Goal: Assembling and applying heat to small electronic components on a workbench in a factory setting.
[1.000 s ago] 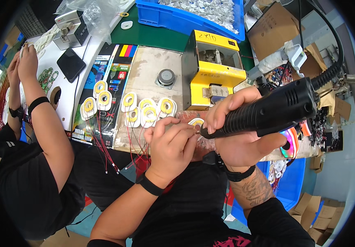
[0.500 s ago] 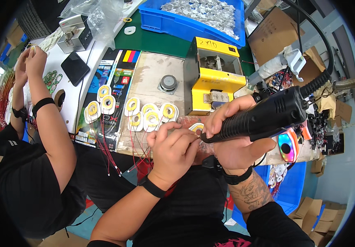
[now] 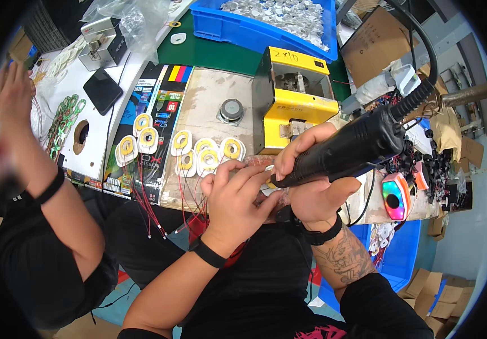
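Seven wired coil pieces are laid at 10 o'clock of the hands; another piece, mostly hidden, is steadied by the left hand under the black power tool gripped by the right hand.

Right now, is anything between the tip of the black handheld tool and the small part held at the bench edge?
Nothing visible. The right hand grips the black tool, its tip down at the small part pinched under the left hand. The left fingers hide the contact point, so touching cannot be confirmed.
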Demonstrator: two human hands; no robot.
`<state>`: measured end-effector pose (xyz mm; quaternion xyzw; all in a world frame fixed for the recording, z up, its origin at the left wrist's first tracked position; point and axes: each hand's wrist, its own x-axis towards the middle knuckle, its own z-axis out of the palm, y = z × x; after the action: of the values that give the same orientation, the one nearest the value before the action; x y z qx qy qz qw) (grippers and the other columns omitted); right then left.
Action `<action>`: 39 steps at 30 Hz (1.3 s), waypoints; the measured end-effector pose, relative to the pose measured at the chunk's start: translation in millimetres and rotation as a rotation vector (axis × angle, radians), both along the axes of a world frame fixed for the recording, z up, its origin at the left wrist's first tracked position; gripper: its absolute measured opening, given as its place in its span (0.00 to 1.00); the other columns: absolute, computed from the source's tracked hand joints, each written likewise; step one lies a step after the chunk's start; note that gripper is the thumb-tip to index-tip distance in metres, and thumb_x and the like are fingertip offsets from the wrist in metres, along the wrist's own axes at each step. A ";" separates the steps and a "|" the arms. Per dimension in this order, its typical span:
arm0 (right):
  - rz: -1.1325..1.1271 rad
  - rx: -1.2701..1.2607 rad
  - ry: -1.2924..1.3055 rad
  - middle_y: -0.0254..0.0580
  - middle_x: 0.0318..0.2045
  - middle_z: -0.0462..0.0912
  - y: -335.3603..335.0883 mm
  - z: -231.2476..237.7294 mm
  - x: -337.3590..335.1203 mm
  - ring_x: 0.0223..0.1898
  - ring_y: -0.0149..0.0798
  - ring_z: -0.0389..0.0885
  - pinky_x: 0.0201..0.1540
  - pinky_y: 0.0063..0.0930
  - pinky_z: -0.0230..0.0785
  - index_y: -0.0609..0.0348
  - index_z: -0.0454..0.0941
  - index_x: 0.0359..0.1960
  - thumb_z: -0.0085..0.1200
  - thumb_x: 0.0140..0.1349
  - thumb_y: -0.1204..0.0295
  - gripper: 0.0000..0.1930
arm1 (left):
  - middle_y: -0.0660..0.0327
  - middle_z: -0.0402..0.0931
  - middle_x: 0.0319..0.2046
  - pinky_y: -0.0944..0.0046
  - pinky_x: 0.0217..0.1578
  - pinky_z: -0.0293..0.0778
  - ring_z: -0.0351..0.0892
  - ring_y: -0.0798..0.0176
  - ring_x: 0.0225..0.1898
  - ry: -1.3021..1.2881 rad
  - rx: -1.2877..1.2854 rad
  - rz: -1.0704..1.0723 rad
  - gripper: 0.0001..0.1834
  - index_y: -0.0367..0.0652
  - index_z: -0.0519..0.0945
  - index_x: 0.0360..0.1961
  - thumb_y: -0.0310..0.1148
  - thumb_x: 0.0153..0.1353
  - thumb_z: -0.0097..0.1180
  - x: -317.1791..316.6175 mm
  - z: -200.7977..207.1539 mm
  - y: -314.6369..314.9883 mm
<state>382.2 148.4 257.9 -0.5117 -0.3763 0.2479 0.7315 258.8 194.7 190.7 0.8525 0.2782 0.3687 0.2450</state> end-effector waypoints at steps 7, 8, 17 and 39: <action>0.098 -0.063 -0.183 0.39 0.23 0.73 -1.5 -0.4 -4.3 0.24 0.32 0.73 0.31 0.26 0.70 0.58 0.61 0.40 0.43 0.46 0.13 0.52 | 0.71 0.84 0.43 0.49 0.51 0.59 0.76 0.57 0.53 0.034 -0.004 0.009 0.22 0.52 0.88 0.42 0.43 0.44 0.77 0.0 0.9 2.0; 0.102 -0.061 -0.178 0.39 0.23 0.73 -3.0 -2.0 -7.0 0.24 0.32 0.73 0.31 0.26 0.70 0.58 0.61 0.40 0.43 0.46 0.13 0.52 | 0.71 0.84 0.43 0.49 0.51 0.59 0.76 0.57 0.53 0.039 -0.003 0.012 0.22 0.52 0.88 0.42 0.43 0.44 0.77 -1.8 0.1 0.0; 0.007 0.129 0.060 0.37 0.23 0.72 -14.3 16.4 -1.2 0.22 0.34 0.73 0.28 0.32 0.69 0.56 0.66 0.42 0.45 0.48 0.15 0.49 | 0.69 0.84 0.47 0.49 0.52 0.59 0.75 0.58 0.54 0.067 0.057 -0.037 0.21 0.54 0.89 0.44 0.42 0.46 0.75 -6.8 9.1 -2.1; -0.087 0.022 0.022 0.39 0.25 0.69 -132.1 -6.6 40.1 0.22 0.33 0.70 0.26 0.26 0.66 0.61 0.62 0.46 0.48 0.62 0.26 0.43 | 0.53 0.84 0.46 0.47 0.55 0.66 0.79 0.51 0.56 0.205 0.110 0.427 0.16 0.50 0.90 0.42 0.45 0.56 0.72 -40.6 26.6 51.8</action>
<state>422.2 16.4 251.3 -0.5167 -0.3484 0.2173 0.7513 218.2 246.5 217.3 0.8194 0.4550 0.3382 0.0852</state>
